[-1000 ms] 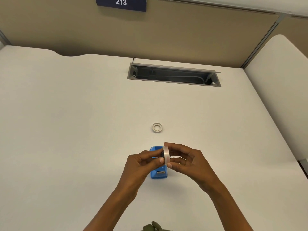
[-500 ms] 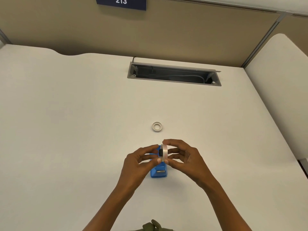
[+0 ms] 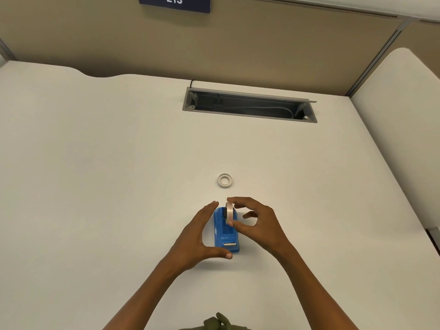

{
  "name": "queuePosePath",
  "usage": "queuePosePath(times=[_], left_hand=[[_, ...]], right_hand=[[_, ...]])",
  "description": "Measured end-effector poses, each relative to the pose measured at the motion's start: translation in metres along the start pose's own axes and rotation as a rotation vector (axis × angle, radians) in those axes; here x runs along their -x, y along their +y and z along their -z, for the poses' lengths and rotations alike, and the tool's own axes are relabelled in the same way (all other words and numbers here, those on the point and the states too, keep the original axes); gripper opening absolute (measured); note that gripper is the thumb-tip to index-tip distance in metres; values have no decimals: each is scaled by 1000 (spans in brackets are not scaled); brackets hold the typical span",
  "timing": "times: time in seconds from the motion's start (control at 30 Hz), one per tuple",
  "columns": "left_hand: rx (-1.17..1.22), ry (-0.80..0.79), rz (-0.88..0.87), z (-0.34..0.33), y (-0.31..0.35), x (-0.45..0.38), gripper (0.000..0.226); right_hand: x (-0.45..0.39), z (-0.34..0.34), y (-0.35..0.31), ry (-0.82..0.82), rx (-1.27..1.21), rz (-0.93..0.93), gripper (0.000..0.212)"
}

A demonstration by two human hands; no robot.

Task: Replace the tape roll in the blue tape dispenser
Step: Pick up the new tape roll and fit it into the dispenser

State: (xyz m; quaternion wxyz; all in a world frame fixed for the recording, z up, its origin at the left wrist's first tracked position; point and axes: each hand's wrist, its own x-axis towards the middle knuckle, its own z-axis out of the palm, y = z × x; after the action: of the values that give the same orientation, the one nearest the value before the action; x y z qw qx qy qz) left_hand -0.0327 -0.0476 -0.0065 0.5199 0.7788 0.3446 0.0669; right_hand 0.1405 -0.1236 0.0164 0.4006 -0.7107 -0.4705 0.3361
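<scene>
The blue tape dispenser [image 3: 226, 235] stands on the white desk [image 3: 95, 186] with its metal cutter toward me. My right hand [image 3: 257, 225] pinches a clear tape roll [image 3: 229, 211] upright, with a black hub on its left side, just over the dispenser's far end. My left hand [image 3: 197, 236] is spread open along the dispenser's left side, thumb curled in front of the cutter end; I cannot tell whether it touches. A small whitish ring, an empty tape core [image 3: 224, 180], lies flat on the desk beyond both hands.
A grey cable tray slot [image 3: 250, 107] is set into the desk near the tan partition wall. A second white desk surface [image 3: 404, 110] rises at the right. A blue sign marked 213 [image 3: 174, 2] hangs on the wall.
My left hand let go of the roll and opened beside the dispenser. The right hand moved the roll away from me, toward the dispenser's far end.
</scene>
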Motion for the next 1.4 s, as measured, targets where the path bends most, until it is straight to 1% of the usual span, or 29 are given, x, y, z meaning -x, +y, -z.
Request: queuePosePath(times=[0.13, 0.37, 0.67, 0.87, 0.97, 1.13, 1.2, 1.3, 1.4], left_hand=[[-40, -26, 9, -4, -9, -5, 105], [-35, 23, -5, -9, -17, -5, 92], [-43, 46, 2, -10, -23, -8, 90], [-40, 48, -10, -11, -24, -8, 90], [-36, 48, -22, -10, -25, -8, 91], [17, 70, -38, -11, -17, -6, 95], [57, 127, -79, -12, -12, -5, 88], [77, 219, -125, -12, -7, -7, 67], [67, 230, -138, -11, -5, -10, 53]], right_hand=[[-2, -2, 6, -4, 12, 18, 48], [-5, -4, 11, -14, -28, 31, 45], [-7, -2, 16, -47, -39, 34, 42], [-8, -5, 17, -56, -21, 29, 45], [-7, -4, 15, -39, -60, 16, 48], [-7, -3, 13, -20, -56, -17, 34], [-6, -4, 13, -5, -67, -11, 29], [-5, -4, 15, 13, -89, 13, 23], [-4, -4, 16, 22, -94, 24, 20]])
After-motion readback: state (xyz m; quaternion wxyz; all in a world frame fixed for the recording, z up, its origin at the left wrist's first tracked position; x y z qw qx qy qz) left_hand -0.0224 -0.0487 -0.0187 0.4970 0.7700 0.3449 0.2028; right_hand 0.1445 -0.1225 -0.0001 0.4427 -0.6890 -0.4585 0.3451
